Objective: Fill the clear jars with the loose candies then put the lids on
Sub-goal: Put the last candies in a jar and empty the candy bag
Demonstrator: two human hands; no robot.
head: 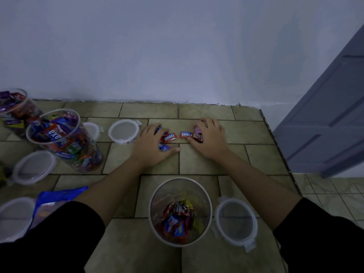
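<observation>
Tiled floor (197,160) by a pale wall, dim light. Both hands lie palm-down mid-frame, a bit apart: left hand (151,146) cupped over a few loose candies (170,137), right hand (211,137) w/ fingers curled round a pink-wrapped one. Two red wrappers sit between them. Open jar (157,194) stands low centre, only its bottom covered, its lid (235,221) just beside it, lower right. Best way, I'd say: sweep both hands together, get fingers under the pile, carry it back over the jar mouth & let go low so nothing skips off. Upper left, full jars (65,138) wait w/o tops, spare lids (123,131) near them.
</observation>
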